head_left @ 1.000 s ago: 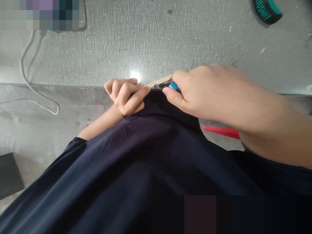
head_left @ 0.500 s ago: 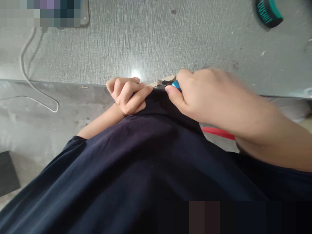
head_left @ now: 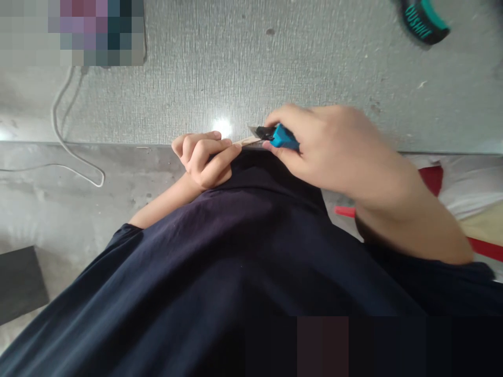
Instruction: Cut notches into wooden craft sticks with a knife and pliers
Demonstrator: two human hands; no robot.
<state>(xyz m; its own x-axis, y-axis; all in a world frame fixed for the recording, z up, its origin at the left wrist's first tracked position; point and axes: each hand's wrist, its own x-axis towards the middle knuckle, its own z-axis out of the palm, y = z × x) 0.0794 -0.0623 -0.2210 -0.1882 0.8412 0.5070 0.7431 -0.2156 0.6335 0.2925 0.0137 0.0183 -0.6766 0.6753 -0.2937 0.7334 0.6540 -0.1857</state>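
A blue utility knife (head_left: 286, 137) is gripped in my right hand (head_left: 334, 146), its short metal blade pointing left. Just under the blade lies a thin, pale wooden stick (head_left: 247, 141), at the front edge of the table. My left hand (head_left: 206, 159) is closed with the stick's left end at its fingertips. The stick's right part is hidden behind the knife and my right fingers. Whether the blade touches the wood, I cannot tell.
The grey textured table (head_left: 176, 78) spans the upper view. A black and teal roll-like object (head_left: 426, 23) sits at its far right. A white cable (head_left: 57, 112) hangs over the front edge on the left, beside a blurred-out device. Red bars (head_left: 487, 248) show at lower right.
My right hand has shifted slightly left along the stick and turned, so more of the blue knife handle shows. My left hand keeps its hold. The whole view has moved a little.
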